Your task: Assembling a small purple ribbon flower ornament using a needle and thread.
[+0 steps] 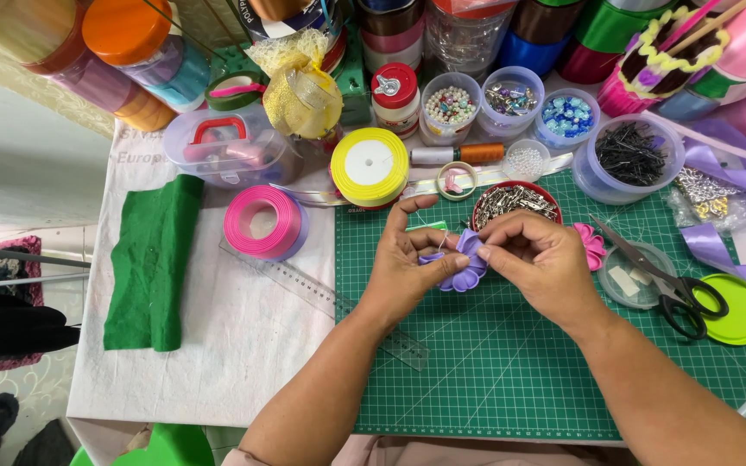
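Far left of the frame: a folded piece of green felt [153, 263] lies on the white cloth covering the desk [218, 345]. Right of it, a pink ribbon spool [264, 222] lies flat, with a clear ruler [330, 302] running diagonally from below it onto the green cutting mat [494, 380]. Above, left of centre: a clear plastic box with a red handle [228, 145], then a yellow ribbon spool [369, 166] at the mat's top edge. Centre of frame, over the mat: left hand [403, 263] cups a purple ribbon flower [459, 267] from the left, thumb pressed across the petals, index finger stretched up. Right hand [537, 259] meets it from the right, fingertips pinched together at the flower's top edge; a thin thread seems to rise from there, too fine to tell for sure. Both hands clamp on the flower, which sits just above the mat. Just behind the hands, a red-rimmed round tin of metal clips [515, 200]. Tucked behind the right hand, a pink ribbon flower [591, 244]. Upper centre to right: small tubs of pearls [450, 105] and blue beads [567, 114], then a larger tub of dark pins [630, 157]. Right side: black-handled scissors [671, 280] lie across a clear round lid, beside a lime-green lid [742, 311]. Lilac ribbon [736, 181] trails along the right edge.
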